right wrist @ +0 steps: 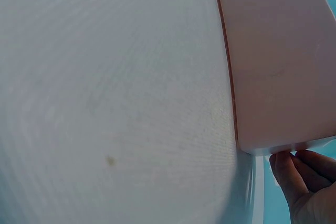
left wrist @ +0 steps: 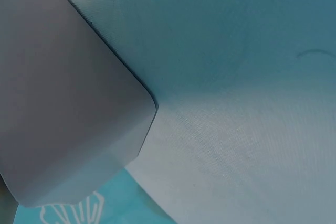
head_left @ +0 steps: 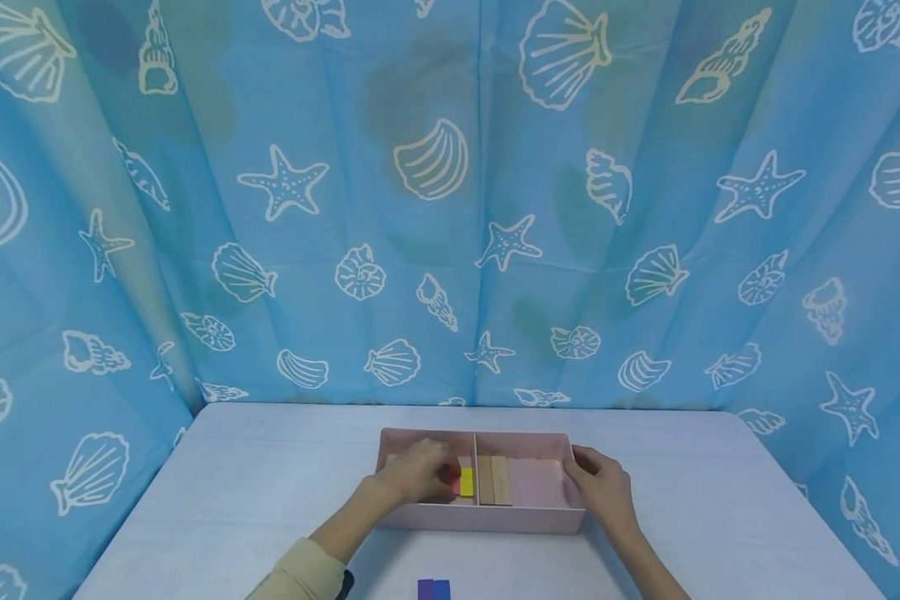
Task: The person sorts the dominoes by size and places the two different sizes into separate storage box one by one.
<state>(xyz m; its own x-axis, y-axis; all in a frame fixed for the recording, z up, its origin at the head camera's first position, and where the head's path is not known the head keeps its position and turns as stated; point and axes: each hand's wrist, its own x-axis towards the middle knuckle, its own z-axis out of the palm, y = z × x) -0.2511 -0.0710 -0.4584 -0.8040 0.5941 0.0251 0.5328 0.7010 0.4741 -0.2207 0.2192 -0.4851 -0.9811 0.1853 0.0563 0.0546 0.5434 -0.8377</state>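
On the white counter (head_left: 270, 450), a pink box (head_left: 480, 518) is set with its long sides running along the counter's far edge. It is parted by a divider (head_left: 476, 467). The left hand (head_left: 420, 468) is lowered into the left compartment, its grip narrow, a red block (head_left: 456, 483) being pinched at the fingertips, though most of it is hidden by them. The yellow block (head_left: 467, 482) is seen just right of that grip, between it and the divider. By the right hand (head_left: 603, 487), the box's right end is held near the far right corner. Wooden blocks (head_left: 501, 481) are laid against the divider in the right compartment, well apart from the right grip. A purple block (head_left: 426, 590) and a blue block (head_left: 442, 590) are placed side by side beyond the box's near edge, towards the person.
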